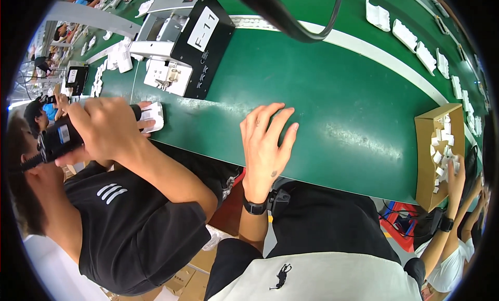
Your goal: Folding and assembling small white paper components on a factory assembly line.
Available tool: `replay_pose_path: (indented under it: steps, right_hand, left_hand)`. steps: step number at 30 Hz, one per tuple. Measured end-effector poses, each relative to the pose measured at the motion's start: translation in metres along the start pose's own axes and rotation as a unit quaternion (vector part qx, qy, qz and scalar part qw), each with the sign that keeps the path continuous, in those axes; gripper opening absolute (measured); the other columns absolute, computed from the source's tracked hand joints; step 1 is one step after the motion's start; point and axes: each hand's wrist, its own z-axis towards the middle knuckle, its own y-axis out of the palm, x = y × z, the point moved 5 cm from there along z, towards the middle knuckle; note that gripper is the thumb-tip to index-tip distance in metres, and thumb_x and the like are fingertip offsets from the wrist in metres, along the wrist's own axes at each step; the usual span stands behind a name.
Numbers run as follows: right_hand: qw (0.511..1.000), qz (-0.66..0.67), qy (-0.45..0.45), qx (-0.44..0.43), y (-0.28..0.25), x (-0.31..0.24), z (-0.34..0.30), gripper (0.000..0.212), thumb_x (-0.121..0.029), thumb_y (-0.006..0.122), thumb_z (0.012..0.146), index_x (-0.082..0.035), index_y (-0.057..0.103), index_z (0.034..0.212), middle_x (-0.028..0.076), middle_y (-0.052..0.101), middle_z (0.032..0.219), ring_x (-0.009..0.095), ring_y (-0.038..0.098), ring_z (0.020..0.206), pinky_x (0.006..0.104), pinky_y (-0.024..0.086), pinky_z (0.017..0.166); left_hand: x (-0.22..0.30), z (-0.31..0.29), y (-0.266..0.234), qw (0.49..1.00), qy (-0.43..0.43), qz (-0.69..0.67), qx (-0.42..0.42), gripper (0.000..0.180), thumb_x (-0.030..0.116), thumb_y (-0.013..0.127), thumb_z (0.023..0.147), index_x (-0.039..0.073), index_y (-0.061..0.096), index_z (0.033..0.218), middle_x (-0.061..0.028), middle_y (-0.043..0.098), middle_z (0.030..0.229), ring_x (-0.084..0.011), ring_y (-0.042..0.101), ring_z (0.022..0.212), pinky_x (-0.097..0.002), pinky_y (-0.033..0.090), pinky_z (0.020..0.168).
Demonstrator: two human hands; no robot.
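Green workbench [322, 88] spans the middle of the frame. At the frame's right stands an open cardboard box [424, 161], its long axis running up and down the frame, with small white plastic pieces [437, 157] inside. The right hand [456, 179], much the nearer, reaches among them (whether its fingers grip one, I cannot tell). Mid-frame, the left hand [266, 142] holds nothing, fingers loosely spread.

On the table [322, 88], 1 machine [208, 62] stands left rear; 1 box [425, 155] holding small parts [437, 157] sits far right.
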Motion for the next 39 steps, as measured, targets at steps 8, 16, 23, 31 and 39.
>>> replay_pose_path:
  steps: [8, 16, 23, 31, 39]
  right_hand:
    - [0.963, 0.248, 0.076, 0.072, -0.074, -0.149, -0.014, 0.035, -0.027, 0.062, 0.111, 0.0, 0.062, 0.134, 0.005, 0.067, 0.119, 0.012, 0.064, 0.103, 0.026, 0.05, 0.089]
    - [0.951, 0.303, -0.057, -0.01, 0.059, -0.367, 0.001, 0.024, -0.002, 0.073, 0.096, -0.005, 0.065, 0.118, 0.005, 0.065, 0.107, 0.014, 0.065, 0.093, 0.0301, 0.053, 0.079]
    - [0.961, 0.259, -0.098, 0.01, 0.08, -0.364, 0.029, 0.035, 0.008, 0.072, 0.084, -0.003, 0.065, 0.117, 0.012, 0.061, 0.11, 0.033, 0.066, 0.098, 0.0394, 0.055, 0.086]
    - [0.966, 0.236, -0.109, -0.019, 0.063, -0.34, 0.026, 0.054, -0.004, 0.077, 0.09, -0.01, 0.063, 0.142, 0.013, 0.055, 0.148, 0.035, 0.056, 0.136, 0.0409, 0.047, 0.112]
    - [0.961, 0.265, -0.033, 0.064, 0.062, -0.296, 0.032, 0.047, -0.007, 0.07, 0.1, -0.011, 0.06, 0.145, 0.013, 0.054, 0.152, 0.03, 0.057, 0.137, 0.0389, 0.053, 0.105]
  left_hand:
    - [0.001, -0.001, 0.0, 1.0, 0.012, 0.007, -0.001, 0.029, 0.017, 0.08, 0.091, 0.01, 0.077, 0.12, -0.0069, 0.069, 0.131, -0.0335, 0.06, 0.124, -0.0479, 0.044, 0.106]
    - [0.002, -0.007, 0.0, 0.997, 0.003, 0.062, -0.044, 0.03, 0.015, 0.077, 0.096, 0.013, 0.075, 0.125, -0.0068, 0.065, 0.135, -0.0345, 0.056, 0.128, -0.0487, 0.042, 0.109]
    - [0.01, 0.004, 0.003, 0.995, 0.006, 0.08, -0.052, 0.037, 0.018, 0.08, 0.093, 0.015, 0.075, 0.129, -0.0068, 0.063, 0.136, -0.0337, 0.054, 0.129, -0.0488, 0.04, 0.109]
    - [0.028, 0.076, 0.018, 0.983, 0.08, 0.126, -0.108, 0.075, 0.024, 0.078, 0.096, 0.014, 0.047, 0.163, -0.0268, 0.03, 0.171, -0.0527, 0.033, 0.153, -0.0621, 0.032, 0.124]
    - [-0.033, 0.144, 0.058, 0.972, 0.039, 0.224, -0.059, 0.058, 0.036, 0.072, 0.102, 0.007, 0.059, 0.151, -0.0307, 0.046, 0.16, -0.058, 0.04, 0.146, -0.0658, 0.036, 0.121]
